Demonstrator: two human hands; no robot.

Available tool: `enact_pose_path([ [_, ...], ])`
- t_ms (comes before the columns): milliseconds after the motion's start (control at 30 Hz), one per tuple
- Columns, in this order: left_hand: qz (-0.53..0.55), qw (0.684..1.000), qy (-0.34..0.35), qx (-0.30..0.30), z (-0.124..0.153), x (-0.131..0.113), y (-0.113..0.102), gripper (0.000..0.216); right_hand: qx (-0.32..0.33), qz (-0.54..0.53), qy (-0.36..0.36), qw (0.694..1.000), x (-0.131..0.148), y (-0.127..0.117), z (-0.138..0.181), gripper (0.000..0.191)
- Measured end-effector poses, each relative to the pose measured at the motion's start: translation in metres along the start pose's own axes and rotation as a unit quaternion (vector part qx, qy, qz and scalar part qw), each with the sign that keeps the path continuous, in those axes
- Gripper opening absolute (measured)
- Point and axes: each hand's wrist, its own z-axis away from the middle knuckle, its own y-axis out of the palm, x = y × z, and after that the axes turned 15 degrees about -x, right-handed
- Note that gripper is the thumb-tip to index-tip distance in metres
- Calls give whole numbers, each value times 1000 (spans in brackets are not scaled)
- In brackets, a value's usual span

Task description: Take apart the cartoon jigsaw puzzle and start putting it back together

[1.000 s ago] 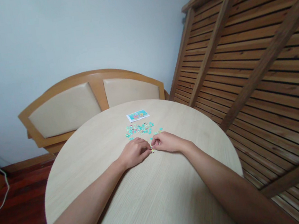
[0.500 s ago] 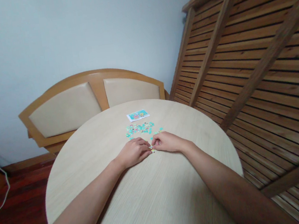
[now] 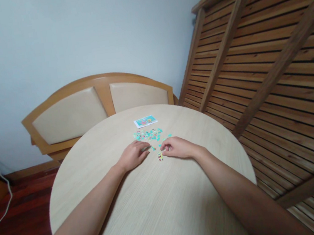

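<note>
Dim, diffuse, cool-toned light. A soft-edged shadow darkens the tabletop (image 3: 135,214) at lower right of centre; the lower-left floor (image 3: 28,221) falls dark. Wide-angle stretching skews the slatted panel (image 3: 271,82) at right. Central small pieces (image 3: 149,135) seem slightly blurred.

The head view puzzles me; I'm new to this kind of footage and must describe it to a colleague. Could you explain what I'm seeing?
There is no machine here: these are a person's bare left hand and right hand, seen by a camera worn on the head, looking forward and down. Both are over a round, pale table. Beyond them lies a scatter of small, mostly turquoise pieces, and behind that a picture card. A little yellowish cluster lies nearer the person, close beside the right hand's fingertips. Whether either hand's fingers hold a piece is too small to tell.
</note>
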Motion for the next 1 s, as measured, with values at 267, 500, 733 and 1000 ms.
enact_pose_path([
  [267, 24, 995, 79, 50, -5, -20, 3, 27, 17, -7, -32, 999, 0, 3, -1, 20],
  [500, 62, 995, 65, 50, -6, -20, 1, 16, 20, -1, -30, 999, 4, 1, -1, 17],
  [733, 150, 987, -20, 54, -3, -23, 6, 13, 11, 6, -17, 1000, 2, 1, 0, 16],
  [1000, 185, 980, 26, 75, -2, -27, 4, 15, 7, 3, -21, 1000, -1, 3, -1, 15],
])
